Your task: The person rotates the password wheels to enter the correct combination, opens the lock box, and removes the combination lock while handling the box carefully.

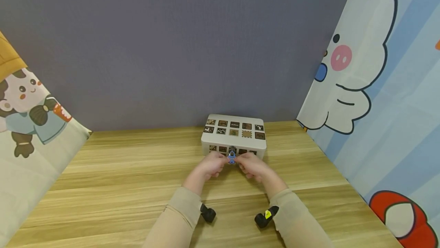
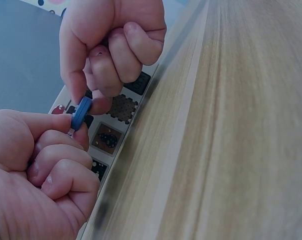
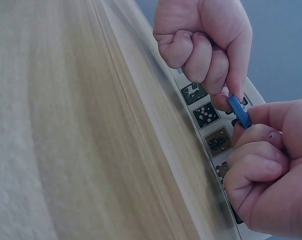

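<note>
A white tin box (image 1: 223,138) with rows of small brown and black pictures stands on the wooden table, its lid down. At the middle of its front hangs a small blue padlock (image 1: 232,158), the shackle up at the metal clasp. My left hand (image 1: 213,163) pinches the padlock's left side between thumb and forefinger, other fingers curled in. From the other side my right hand (image 1: 252,164) pinches it the same way. Both wrist views show the blue body (image 2: 81,113) edge-on between the fingertips. Whether the shackle is locked cannot be seen.
The wooden table (image 1: 120,179) runs back to a grey panel (image 1: 165,49) just behind the box. Printed cloths flank it: a cartoon child (image 1: 31,102) at left, a white cartoon animal (image 1: 361,64) at right. A black wrist camera mount (image 1: 207,213) sits at each sleeve.
</note>
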The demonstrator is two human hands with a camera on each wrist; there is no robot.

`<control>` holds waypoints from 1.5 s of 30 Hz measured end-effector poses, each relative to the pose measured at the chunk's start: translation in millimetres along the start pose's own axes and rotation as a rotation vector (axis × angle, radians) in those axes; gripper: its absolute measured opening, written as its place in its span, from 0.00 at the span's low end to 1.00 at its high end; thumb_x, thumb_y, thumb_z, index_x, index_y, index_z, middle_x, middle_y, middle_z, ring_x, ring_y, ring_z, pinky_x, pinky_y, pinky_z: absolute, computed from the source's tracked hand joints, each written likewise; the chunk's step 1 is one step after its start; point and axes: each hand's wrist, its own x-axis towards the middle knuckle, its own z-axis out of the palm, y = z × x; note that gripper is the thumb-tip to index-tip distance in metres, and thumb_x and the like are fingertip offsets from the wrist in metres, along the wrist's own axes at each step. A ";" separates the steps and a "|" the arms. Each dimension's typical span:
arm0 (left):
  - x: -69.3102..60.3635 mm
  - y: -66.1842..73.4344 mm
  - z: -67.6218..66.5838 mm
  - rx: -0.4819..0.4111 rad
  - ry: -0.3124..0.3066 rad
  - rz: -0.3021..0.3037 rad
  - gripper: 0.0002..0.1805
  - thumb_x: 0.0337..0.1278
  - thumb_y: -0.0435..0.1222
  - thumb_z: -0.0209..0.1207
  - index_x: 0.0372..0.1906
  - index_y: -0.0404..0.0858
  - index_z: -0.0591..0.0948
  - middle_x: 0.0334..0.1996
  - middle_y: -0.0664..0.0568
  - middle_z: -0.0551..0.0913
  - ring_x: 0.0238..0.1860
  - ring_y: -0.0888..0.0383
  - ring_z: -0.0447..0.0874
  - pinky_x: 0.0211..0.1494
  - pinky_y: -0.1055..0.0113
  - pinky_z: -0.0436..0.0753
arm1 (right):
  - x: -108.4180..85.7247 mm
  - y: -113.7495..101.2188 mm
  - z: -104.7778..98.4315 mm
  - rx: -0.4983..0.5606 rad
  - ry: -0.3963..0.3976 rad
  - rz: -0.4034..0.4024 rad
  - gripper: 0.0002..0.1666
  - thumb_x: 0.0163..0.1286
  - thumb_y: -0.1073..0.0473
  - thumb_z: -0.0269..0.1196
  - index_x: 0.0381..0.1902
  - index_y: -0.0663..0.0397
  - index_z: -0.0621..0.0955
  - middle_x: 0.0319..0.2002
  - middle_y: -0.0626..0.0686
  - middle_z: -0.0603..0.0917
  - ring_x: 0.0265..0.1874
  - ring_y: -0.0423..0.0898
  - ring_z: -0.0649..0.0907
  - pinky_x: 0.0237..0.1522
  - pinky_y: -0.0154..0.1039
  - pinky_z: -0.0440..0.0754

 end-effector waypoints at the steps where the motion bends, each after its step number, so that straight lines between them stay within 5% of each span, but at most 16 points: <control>1: -0.1 0.1 0.1 -0.001 -0.001 -0.001 0.16 0.74 0.35 0.53 0.49 0.24 0.83 0.11 0.61 0.58 0.13 0.65 0.53 0.17 0.73 0.59 | 0.1 0.1 0.0 0.001 0.000 0.000 0.19 0.79 0.55 0.55 0.33 0.68 0.78 0.16 0.45 0.64 0.12 0.39 0.59 0.13 0.31 0.57; 45: 1.4 -0.1 0.7 0.011 0.013 -0.007 0.16 0.72 0.35 0.55 0.48 0.24 0.83 0.12 0.61 0.59 0.13 0.65 0.55 0.16 0.73 0.60 | -1.3 -1.4 0.5 0.012 -0.018 0.012 0.21 0.81 0.54 0.51 0.34 0.67 0.77 0.15 0.45 0.64 0.11 0.39 0.57 0.13 0.31 0.55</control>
